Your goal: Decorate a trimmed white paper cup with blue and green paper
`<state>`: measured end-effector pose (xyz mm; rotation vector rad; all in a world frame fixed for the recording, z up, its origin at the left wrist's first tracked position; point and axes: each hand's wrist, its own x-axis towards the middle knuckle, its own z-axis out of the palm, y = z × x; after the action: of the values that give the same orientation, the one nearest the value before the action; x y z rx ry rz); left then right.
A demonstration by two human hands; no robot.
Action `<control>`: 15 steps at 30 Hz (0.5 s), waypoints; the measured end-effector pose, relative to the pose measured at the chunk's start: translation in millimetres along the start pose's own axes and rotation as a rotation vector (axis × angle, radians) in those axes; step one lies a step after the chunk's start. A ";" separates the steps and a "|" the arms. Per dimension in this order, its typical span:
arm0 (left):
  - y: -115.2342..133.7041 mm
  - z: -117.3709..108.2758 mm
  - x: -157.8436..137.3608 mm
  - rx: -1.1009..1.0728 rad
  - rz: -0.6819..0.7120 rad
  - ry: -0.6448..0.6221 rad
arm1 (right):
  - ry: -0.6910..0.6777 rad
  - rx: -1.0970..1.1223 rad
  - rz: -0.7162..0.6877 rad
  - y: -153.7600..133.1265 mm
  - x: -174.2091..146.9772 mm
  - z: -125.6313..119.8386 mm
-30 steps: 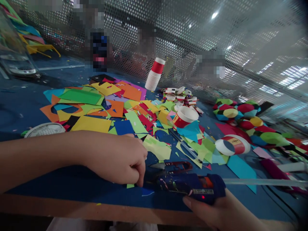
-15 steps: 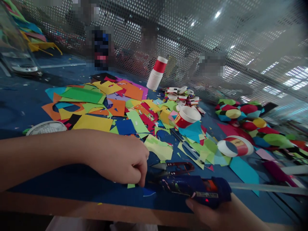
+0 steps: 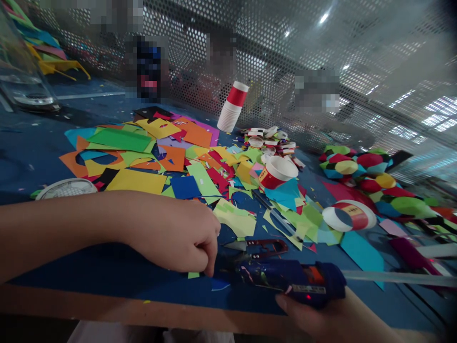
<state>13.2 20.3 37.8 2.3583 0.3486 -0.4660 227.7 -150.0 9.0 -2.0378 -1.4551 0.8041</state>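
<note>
My right hand (image 3: pixel 314 312) grips a dark blue hot glue gun (image 3: pixel 282 278), its nozzle pointing left and a long glue stick (image 3: pixel 396 277) sticking out of its back. A small red light glows on its side. My left hand (image 3: pixel 189 240) is closed, fingers bent down towards the table in front of the nozzle; whatever the fingertips hold is hidden. Just behind the glue gun lie thread snips (image 3: pixel 264 247) with dark red handles. Small scraps of green paper (image 3: pixel 193 275) and blue paper (image 3: pixel 220 284) lie below my left fingers.
Coloured paper offcuts (image 3: pixel 143 152) spread over the blue table. Farther back stand a stack of paper cups (image 3: pixel 233 107) and a single red-and-white cup (image 3: pixel 278 171); another cup (image 3: pixel 350 216) lies tipped at right. Colourful paper balls (image 3: pixel 357 164) sit beyond it. A glass jar (image 3: pixel 28 90) stands far left.
Almost nothing differs. The glue gun's back end has shifted very slightly right, and the view has moved a touch; both hands keep their positions.
</note>
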 end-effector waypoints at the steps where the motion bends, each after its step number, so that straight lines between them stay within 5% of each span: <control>1: 0.2 0.0 -0.2 -0.003 -0.002 0.000 | -0.002 0.002 -0.002 -2.5 0.1 -0.5; 15: -1.9 0.9 -0.1 -0.028 -0.003 -0.020 | -0.074 0.011 0.047 5.8 1.7 3.0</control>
<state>12.2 21.1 36.1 2.3250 0.3478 -0.4826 229.7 -149.9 2.6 -2.0603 -1.4438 0.9132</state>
